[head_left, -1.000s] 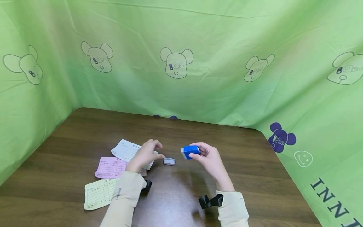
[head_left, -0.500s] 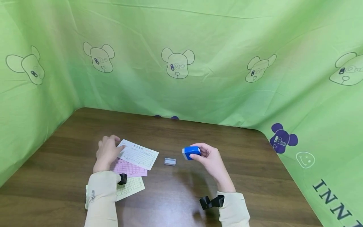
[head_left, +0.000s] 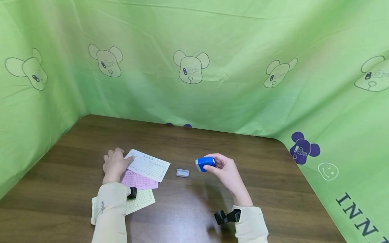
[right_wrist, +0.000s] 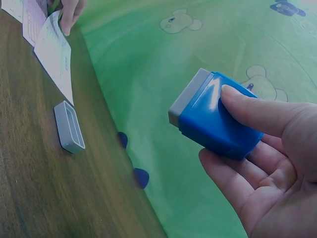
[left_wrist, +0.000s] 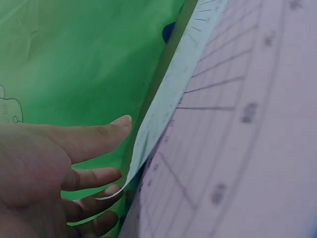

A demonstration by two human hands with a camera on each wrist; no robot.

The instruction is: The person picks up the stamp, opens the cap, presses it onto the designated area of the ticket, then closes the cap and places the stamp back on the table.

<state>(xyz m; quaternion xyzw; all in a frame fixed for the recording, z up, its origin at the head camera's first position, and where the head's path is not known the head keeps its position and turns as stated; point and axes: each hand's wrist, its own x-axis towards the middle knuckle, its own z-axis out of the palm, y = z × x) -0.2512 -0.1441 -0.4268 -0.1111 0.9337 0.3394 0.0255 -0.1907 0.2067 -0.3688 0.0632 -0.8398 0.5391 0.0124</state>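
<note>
My right hand (head_left: 225,170) grips a blue self-inking stamp (head_left: 203,164) above the table, thumb on one side and fingers on the other. In the right wrist view, the grey end of the stamp (right_wrist: 190,96) points away from the palm. A small grey stamp cap (head_left: 182,173) lies between the hands, its hollow side up. On the left, my left hand (head_left: 113,166) is at the left end of a white form slip (head_left: 150,166). The left wrist view shows the thumb raised and the fingertips (left_wrist: 111,191) at the slip's curled edge.
A pink slip (head_left: 141,180) lies partly under the white one, and a pale yellow slip (head_left: 143,201) lies nearer, partly hidden by the left sleeve. A green curtain (head_left: 191,101) hangs behind the brown table (head_left: 258,155). Each wrist carries a black camera mount.
My left hand has moved left from beside the cap to the left end of the white slip, uncovering the slips' right ends. The right hand keeps holding the stamp almost unmoved.
</note>
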